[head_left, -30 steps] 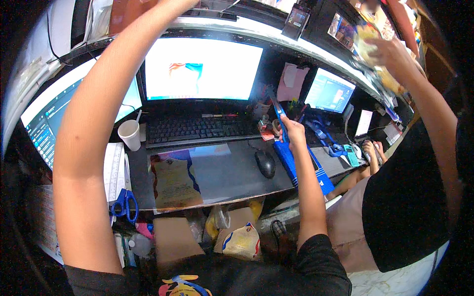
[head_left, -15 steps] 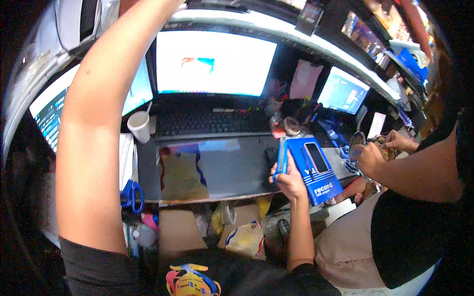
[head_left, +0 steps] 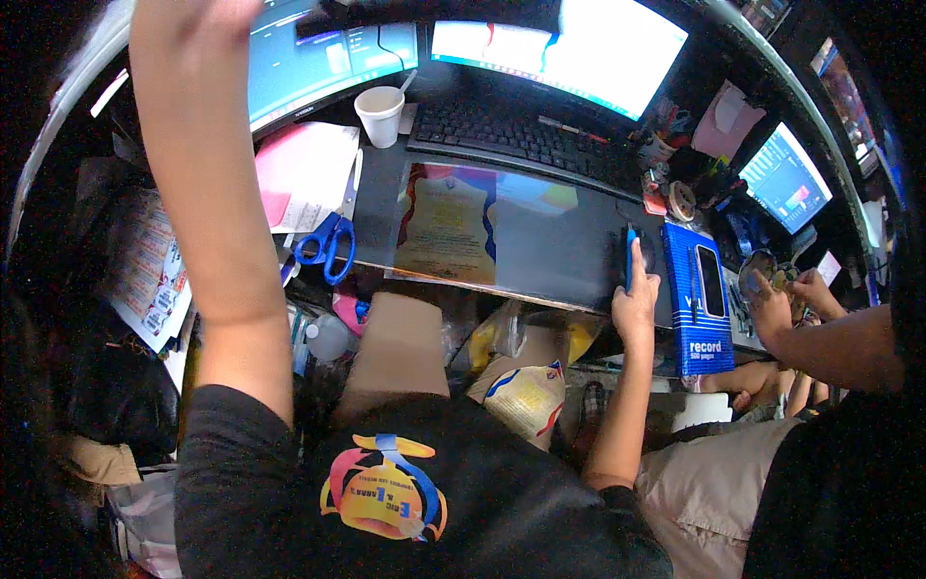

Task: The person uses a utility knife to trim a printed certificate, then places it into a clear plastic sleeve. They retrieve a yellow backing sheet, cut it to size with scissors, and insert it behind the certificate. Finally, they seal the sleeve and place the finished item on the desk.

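Note:
My left arm reaches up along the left side, and my left hand [head_left: 198,17] is cut off by the top edge and smeared, so its fingers do not show clearly. A dark bar-shaped thing [head_left: 429,17] crosses in front of the screens near it; whether I touch it cannot be told. My right hand [head_left: 637,304] is closed around a slim blue cutter knife [head_left: 631,259], pointing away from me, with the index finger stretched along it. Just right of that hand lies a blue record book [head_left: 683,323] with a phone [head_left: 711,280] and a pen on top.
A printed sheet [head_left: 447,227] lies on the dark desk [head_left: 555,236], before a keyboard [head_left: 526,135]. A white cup [head_left: 379,118], papers [head_left: 313,169] and blue-handled scissors [head_left: 328,248] are at left. Another person's hands [head_left: 772,314] work at far right. A yellowish package [head_left: 526,400] lies by my lap.
The view has swung left and down, bringing more of the left-hand papers in. My left hand now shows at the top. My right hand has come off the record book's edge, still holding the cutter knife.

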Tool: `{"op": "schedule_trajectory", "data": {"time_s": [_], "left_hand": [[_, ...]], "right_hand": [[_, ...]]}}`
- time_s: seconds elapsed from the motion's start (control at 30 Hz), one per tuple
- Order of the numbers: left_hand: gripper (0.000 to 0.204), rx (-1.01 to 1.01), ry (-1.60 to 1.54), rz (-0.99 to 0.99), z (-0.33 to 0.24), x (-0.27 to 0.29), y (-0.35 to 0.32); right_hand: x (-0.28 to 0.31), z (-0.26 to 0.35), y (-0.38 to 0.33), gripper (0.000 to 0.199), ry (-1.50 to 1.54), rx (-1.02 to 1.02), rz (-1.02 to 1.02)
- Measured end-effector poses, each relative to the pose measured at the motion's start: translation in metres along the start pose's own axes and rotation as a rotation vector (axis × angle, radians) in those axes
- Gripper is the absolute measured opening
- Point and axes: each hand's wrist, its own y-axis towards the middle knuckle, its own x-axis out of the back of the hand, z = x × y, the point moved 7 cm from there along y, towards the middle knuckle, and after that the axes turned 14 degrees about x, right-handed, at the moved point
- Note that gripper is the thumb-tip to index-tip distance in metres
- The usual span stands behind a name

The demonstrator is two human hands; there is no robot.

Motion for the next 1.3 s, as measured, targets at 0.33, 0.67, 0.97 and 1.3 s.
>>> {"op": "schedule_trajectory", "data": {"time_s": [0.33, 0.67, 0.97, 1.3], "left_hand": [[0.021, 0.325, 0.094, -0.741, 0.147, 0.066, -0.164], [0.027, 0.169, 0.127, -0.925, 0.205, 0.075, -0.179], [0.023, 0.107, 0.324, -0.993, 0.236, 0.076, -0.185], [0.02, 0.076, 0.553, -0.943, 0.238, 0.067, -0.187]], "right_hand": [[-0.002, 0.006, 0.006, 0.082, -0.219, 0.041, -0.057], [-0.005, 0.01, -0.005, 0.079, -0.171, 0.062, -0.067], [-0.006, 0.007, -0.004, 0.079, -0.165, 0.05, -0.052], [0.036, 0.007, 0.046, 0.04, -0.026, 0.204, -0.315]]}}
